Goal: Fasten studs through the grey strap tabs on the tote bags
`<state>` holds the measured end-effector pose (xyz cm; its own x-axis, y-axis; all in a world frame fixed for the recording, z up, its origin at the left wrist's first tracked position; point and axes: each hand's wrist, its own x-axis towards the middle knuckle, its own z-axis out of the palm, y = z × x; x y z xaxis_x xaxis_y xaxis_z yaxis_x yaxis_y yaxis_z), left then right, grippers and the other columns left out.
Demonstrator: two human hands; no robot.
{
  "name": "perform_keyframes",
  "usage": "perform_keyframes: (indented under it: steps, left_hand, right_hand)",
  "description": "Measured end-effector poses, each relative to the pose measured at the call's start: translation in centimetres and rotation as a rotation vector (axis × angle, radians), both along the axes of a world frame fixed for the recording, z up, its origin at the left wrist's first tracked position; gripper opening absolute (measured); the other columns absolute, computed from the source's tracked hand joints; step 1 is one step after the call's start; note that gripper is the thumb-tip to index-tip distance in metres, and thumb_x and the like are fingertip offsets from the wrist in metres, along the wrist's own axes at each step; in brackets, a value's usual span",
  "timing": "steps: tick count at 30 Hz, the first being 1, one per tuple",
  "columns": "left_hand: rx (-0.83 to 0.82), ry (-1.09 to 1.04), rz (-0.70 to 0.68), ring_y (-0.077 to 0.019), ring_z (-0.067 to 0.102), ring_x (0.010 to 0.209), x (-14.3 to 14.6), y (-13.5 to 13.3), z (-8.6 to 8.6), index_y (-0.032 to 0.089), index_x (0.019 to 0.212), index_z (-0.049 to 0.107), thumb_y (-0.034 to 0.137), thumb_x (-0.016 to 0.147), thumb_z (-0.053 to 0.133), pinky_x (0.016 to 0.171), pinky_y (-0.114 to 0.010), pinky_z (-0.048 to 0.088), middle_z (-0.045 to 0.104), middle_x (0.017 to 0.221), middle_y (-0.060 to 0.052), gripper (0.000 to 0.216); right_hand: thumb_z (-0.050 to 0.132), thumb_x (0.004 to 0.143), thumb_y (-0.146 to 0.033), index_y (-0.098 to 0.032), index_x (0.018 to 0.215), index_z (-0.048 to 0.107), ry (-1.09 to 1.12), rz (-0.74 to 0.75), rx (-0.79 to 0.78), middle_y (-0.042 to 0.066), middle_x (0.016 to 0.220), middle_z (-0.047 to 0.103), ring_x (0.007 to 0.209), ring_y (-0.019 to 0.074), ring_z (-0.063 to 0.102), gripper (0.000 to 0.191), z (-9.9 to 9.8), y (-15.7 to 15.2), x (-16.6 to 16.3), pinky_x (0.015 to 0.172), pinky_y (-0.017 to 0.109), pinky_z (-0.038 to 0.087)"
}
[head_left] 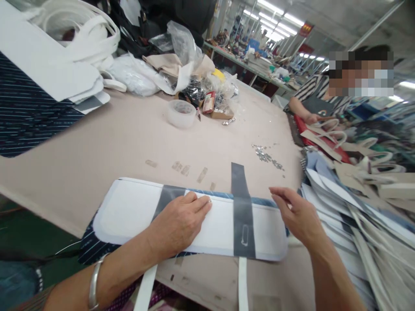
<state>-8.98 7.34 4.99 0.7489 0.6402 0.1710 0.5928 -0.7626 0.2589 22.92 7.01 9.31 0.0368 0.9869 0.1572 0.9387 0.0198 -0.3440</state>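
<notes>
A long white bag panel with rounded corners lies across the near side of the table, dark blue striped fabric showing along its edges. Two dark grey strips cross it; the right one sticks out past the far edge and bears a small stitched outline. White straps hang toward me. My left hand rests on the panel, fingers curled together, a tiny shiny spot at the fingertips. Just off the panel's right end, my right hand has thumb and fingers pinched; anything between them is too small to see.
Small metal pieces lie scattered on the table. Behind are a clear tape roll, plastic bags and a small red box. White boards stand left; stacked bag panels crowd the right. A person works beyond.
</notes>
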Motion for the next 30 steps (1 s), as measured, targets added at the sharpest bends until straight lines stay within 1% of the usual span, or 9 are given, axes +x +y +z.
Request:
perform_keyframes:
  steps: [3,6,12,15,17,19,22,26,30]
  left_hand:
    - [0.038,-0.023,0.01,-0.0249,0.049,0.097,0.0,0.1,-0.3,0.012,0.119,0.057,0.011,0.09,0.043,0.089,-0.04,0.044,0.058,0.121,-0.01,0.031]
    - [0.06,-0.033,0.011,-0.0249,0.049,0.097,0.0,0.1,-0.6,0.012,0.119,0.057,0.011,0.09,0.045,0.091,-0.04,0.043,0.059,0.119,-0.01,0.031]
    - [0.044,-0.018,0.024,-0.0241,0.049,0.098,0.1,0.1,-0.4,0.013,0.12,0.056,0.013,0.09,0.046,0.092,-0.039,0.042,0.058,0.122,-0.009,0.032]
    - [0.018,-0.014,0.026,-0.0235,0.05,0.097,0.1,0.1,-0.2,0.014,0.118,0.057,0.016,0.091,0.045,0.09,-0.039,0.042,0.059,0.119,-0.009,0.029]
    - [0.009,-0.015,0.026,-0.0229,0.05,0.095,0.1,0.1,-0.1,0.014,0.116,0.057,0.015,0.091,0.045,0.089,-0.038,0.043,0.059,0.115,-0.009,0.028]
    - [0.013,-0.016,0.02,-0.0226,0.05,0.093,0.1,0.1,0.0,0.014,0.115,0.057,0.014,0.09,0.045,0.087,-0.038,0.043,0.06,0.113,-0.01,0.027]
    - [0.003,-0.03,0.015,-0.0225,0.05,0.093,0.1,0.1,0.0,0.013,0.114,0.056,0.013,0.09,0.046,0.086,-0.038,0.044,0.06,0.112,-0.01,0.026]
    - [-0.022,-0.059,0.018,-0.0227,0.05,0.095,0.0,0.1,-0.1,0.014,0.114,0.056,0.014,0.091,0.042,0.087,-0.038,0.043,0.059,0.113,-0.009,0.026]
    - [-0.015,-0.059,0.012,-0.0225,0.049,0.092,-0.1,0.2,-0.1,0.014,0.113,0.056,0.015,0.092,0.042,0.086,-0.038,0.044,0.059,0.111,-0.009,0.025]
  right_hand:
    - [0.049,0.088,-0.043,-0.02,0.124,0.059,-0.065,-0.072,-0.155,0.011,0.122,0.066,0.102,0.0258,0.065,0.044,-0.7,-4.5,4.9,0.078,0.037,0.054]
    - [0.047,0.09,-0.044,-0.021,0.132,0.054,-0.074,-0.033,-0.249,0.012,0.133,0.059,0.118,0.0267,0.059,0.049,-1.6,-8.1,6.7,0.087,0.039,0.054]
    - [0.058,0.085,-0.043,-0.026,0.112,0.068,-0.138,0.147,-0.12,0.007,0.11,0.071,0.103,0.0231,0.066,0.033,-3.4,-12.2,7.5,0.091,0.035,0.054]
    - [0.068,0.075,-0.049,-0.025,0.094,0.072,0.002,0.002,0.016,0.007,0.093,0.073,0.086,0.0257,0.068,0.03,-3.4,-12.9,8.6,0.079,0.037,0.057]
    - [0.073,0.07,-0.048,-0.024,0.09,0.07,0.221,-0.262,0.188,0.008,0.086,0.071,0.077,0.0283,0.067,0.032,-2.5,-12.4,8.7,0.074,0.043,0.056]
    - [0.065,0.079,-0.046,-0.026,0.101,0.065,0.423,-0.439,0.365,0.007,0.09,0.068,0.078,0.028,0.066,0.03,-1.0,-11.0,7.7,0.074,0.048,0.055]
    - [0.052,0.087,-0.035,-0.03,0.104,0.06,0.865,-0.412,0.5,0.004,0.096,0.062,0.082,0.0224,0.064,0.02,1.3,-7.1,3.5,0.077,0.048,0.054]
    - [0.06,0.077,-0.029,-0.021,0.082,0.061,1.599,-0.207,0.308,-0.003,0.066,0.049,0.057,0.0117,0.052,0.009,1.8,-1.1,-4.6,0.062,0.034,0.05]
    - [0.065,0.078,-0.026,-0.019,0.07,0.053,1.882,-0.231,0.173,-0.013,0.045,0.024,0.038,0.0045,0.025,0.016,-1.3,2.8,-9.8,0.046,0.019,0.035]
